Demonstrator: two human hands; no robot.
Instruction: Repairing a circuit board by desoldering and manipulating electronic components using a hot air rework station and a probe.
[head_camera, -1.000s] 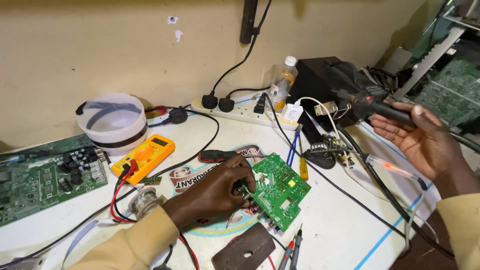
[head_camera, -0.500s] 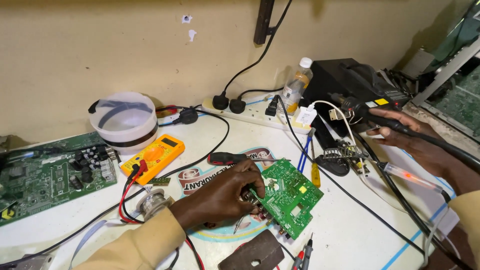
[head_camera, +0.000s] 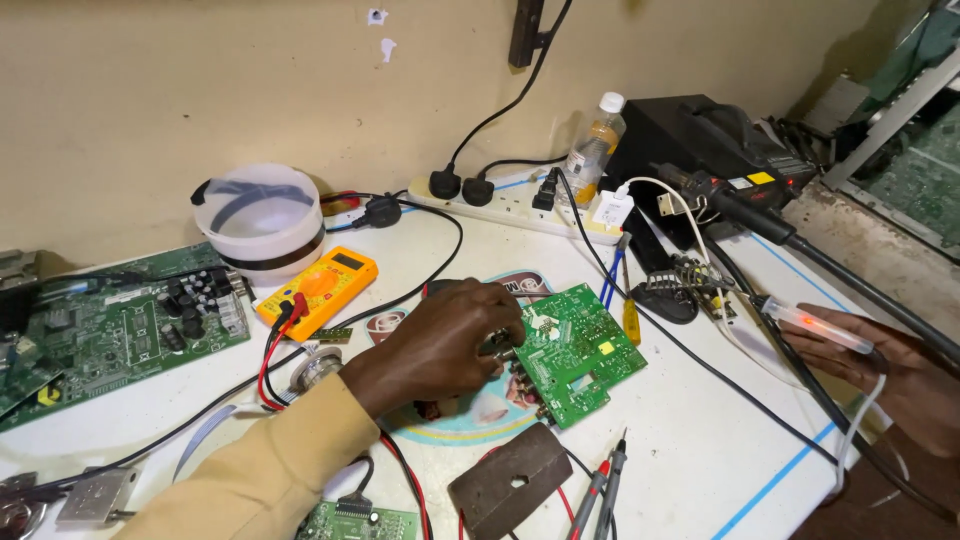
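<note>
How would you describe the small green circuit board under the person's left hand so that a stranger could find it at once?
Start at the white table. Near its middle, the left hand rests on the small green circuit board. Unlike the large green board at the left edge, it is squarish and tilted.

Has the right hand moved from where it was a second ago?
Yes. The right hand has dropped down and away from the black box toward the table's near edge; it now holds a glowing orange-tipped tool.

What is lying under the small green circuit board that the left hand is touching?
Under the small green circuit board a round printed mat shows at its near-left edge, on the white table. The left hand covers the board's left edge; the rest underneath is hidden.
</note>
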